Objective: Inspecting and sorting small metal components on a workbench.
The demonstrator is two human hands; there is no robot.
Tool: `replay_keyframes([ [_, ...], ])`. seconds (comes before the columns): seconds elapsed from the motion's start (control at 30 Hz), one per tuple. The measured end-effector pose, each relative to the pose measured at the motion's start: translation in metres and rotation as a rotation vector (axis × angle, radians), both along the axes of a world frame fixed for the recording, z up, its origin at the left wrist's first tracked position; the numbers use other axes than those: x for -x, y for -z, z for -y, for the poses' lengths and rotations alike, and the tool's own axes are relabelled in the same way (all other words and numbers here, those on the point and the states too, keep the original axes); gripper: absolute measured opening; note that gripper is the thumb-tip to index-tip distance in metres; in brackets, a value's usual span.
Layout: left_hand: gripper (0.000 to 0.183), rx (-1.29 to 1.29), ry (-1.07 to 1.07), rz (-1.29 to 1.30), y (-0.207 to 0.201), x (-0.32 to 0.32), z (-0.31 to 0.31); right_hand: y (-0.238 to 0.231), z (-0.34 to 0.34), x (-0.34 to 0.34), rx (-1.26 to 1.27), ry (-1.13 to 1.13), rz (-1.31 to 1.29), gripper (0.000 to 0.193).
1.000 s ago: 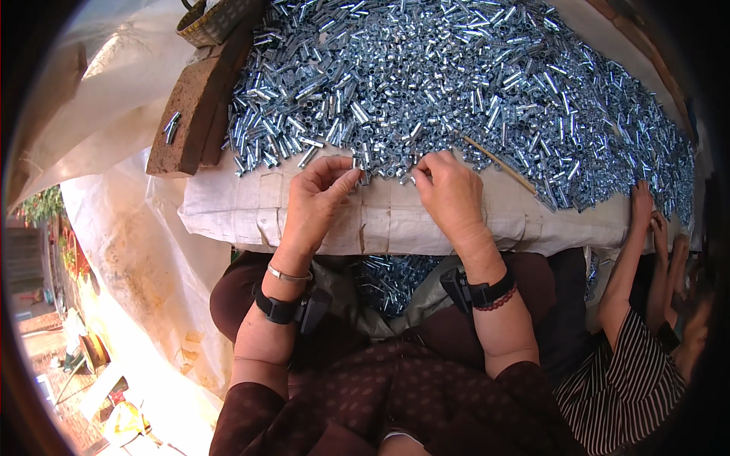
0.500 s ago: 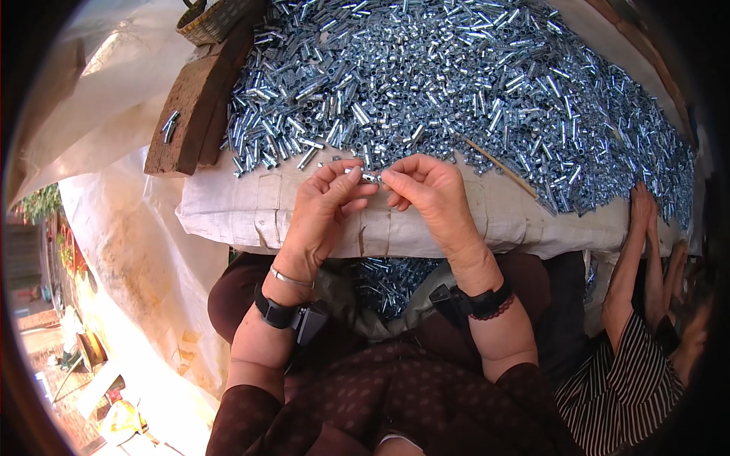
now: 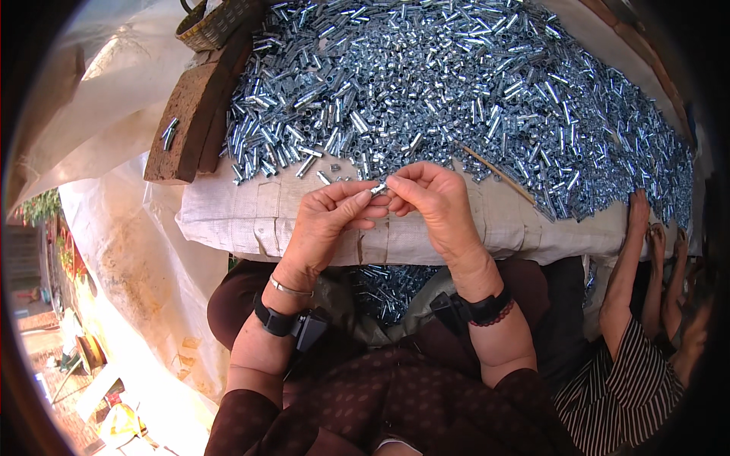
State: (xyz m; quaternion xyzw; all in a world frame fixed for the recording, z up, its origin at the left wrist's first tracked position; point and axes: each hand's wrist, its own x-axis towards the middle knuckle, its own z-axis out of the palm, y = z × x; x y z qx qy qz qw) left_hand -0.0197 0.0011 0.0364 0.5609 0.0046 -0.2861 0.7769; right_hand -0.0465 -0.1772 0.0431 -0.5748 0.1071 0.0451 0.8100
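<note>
Between my two hands, over the near edge of the cloth-covered table [image 3: 228, 216], is a small shiny metal sleeve [image 3: 379, 189]. My left hand [image 3: 331, 215] pinches one end of it between thumb and index finger, its other fingers curled. The thumb and index finger of my right hand [image 3: 430, 199] are closed on the opposite end. Whether it is one piece or two joined pieces is too small to tell. Just beyond my fingers spreads a wide heap of loose metal tubes and sleeves [image 3: 426, 91].
A thin wooden stick [image 3: 498, 173] lies at the heap's near edge. Wooden beams [image 3: 186, 121] border the left, two tubes [image 3: 169, 133] on top, a wicker basket [image 3: 217, 26] behind. More metal pieces [image 3: 391, 289] lie below the table edge. At right, a co-worker's hands [image 3: 640, 209] touch the heap.
My hands have shifted slightly right and come closer together around the metal piece. At right, the co-worker's hands have moved apart.
</note>
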Motion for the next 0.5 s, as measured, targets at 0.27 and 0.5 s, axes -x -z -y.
replay_keyframes([
  [0.27, 0.027, -0.019, 0.009, 0.036, 0.003, 0.001, 0.000, -0.001, -0.003, 0.001, 0.078, 0.015, 0.012, 0.016],
  [0.5, 0.026, -0.040, 0.006, 0.073, 0.014, 0.004, 0.000, 0.009, -0.006, 0.008, 0.160, 0.038, 0.106, 0.017],
])
